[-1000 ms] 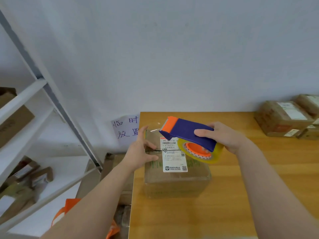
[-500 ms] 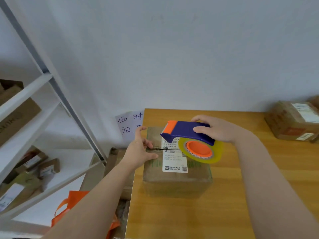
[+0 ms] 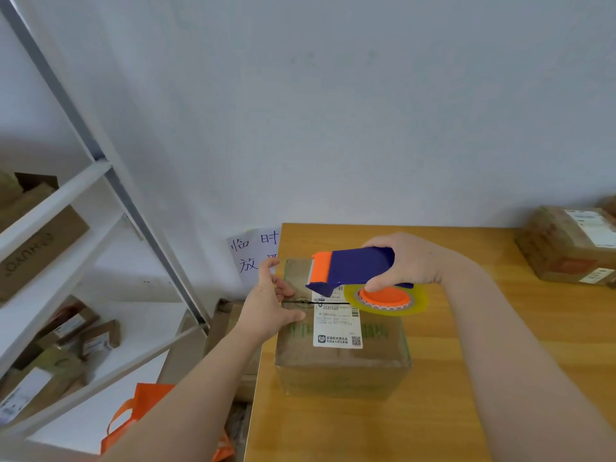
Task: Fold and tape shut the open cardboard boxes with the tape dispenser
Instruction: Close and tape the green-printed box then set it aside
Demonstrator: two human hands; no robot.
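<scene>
**Fingers point(image 3: 283, 290) of left hand point(image 3: 266, 311) at the seam; tape dispenser point(image 3: 353, 270) over cardboard box point(image 3: 340, 368)**

Far left: white shelf point(image 3: 50, 201) holding assorted cartons, not in use.

Left hand: fingers loosely spread and fairly straight. The thumb and fingertips rest on the box's top left edge, where the flap seam ends. Cannot tell whether a tape end lies under them.

Cardboard box: sits at the left edge of the wooden table point(image 3: 466, 411). Its flaps are folded down, and a dark seam runs across the top and through a white label point(image 3: 336, 328).

Tape dispenser: just above the seam, orange nose pointing left toward the left hand. The roll point(image 3: 386, 298) is close over the box top.

Right hand point(image 3: 410, 261): fingers curled round the blue body.

Far right: taped boxes point(image 3: 566, 248), well apart.

Handling, as judged:
- The box looks light, so it is likely to slide when tape is pulled.
- The flaps should sag mid-span, so press near the edge, above the side wall.
- The glossy old film looks slippery.
- The dispenser is rigid plastic; hold the body, clear of the nose cutter.
</scene>
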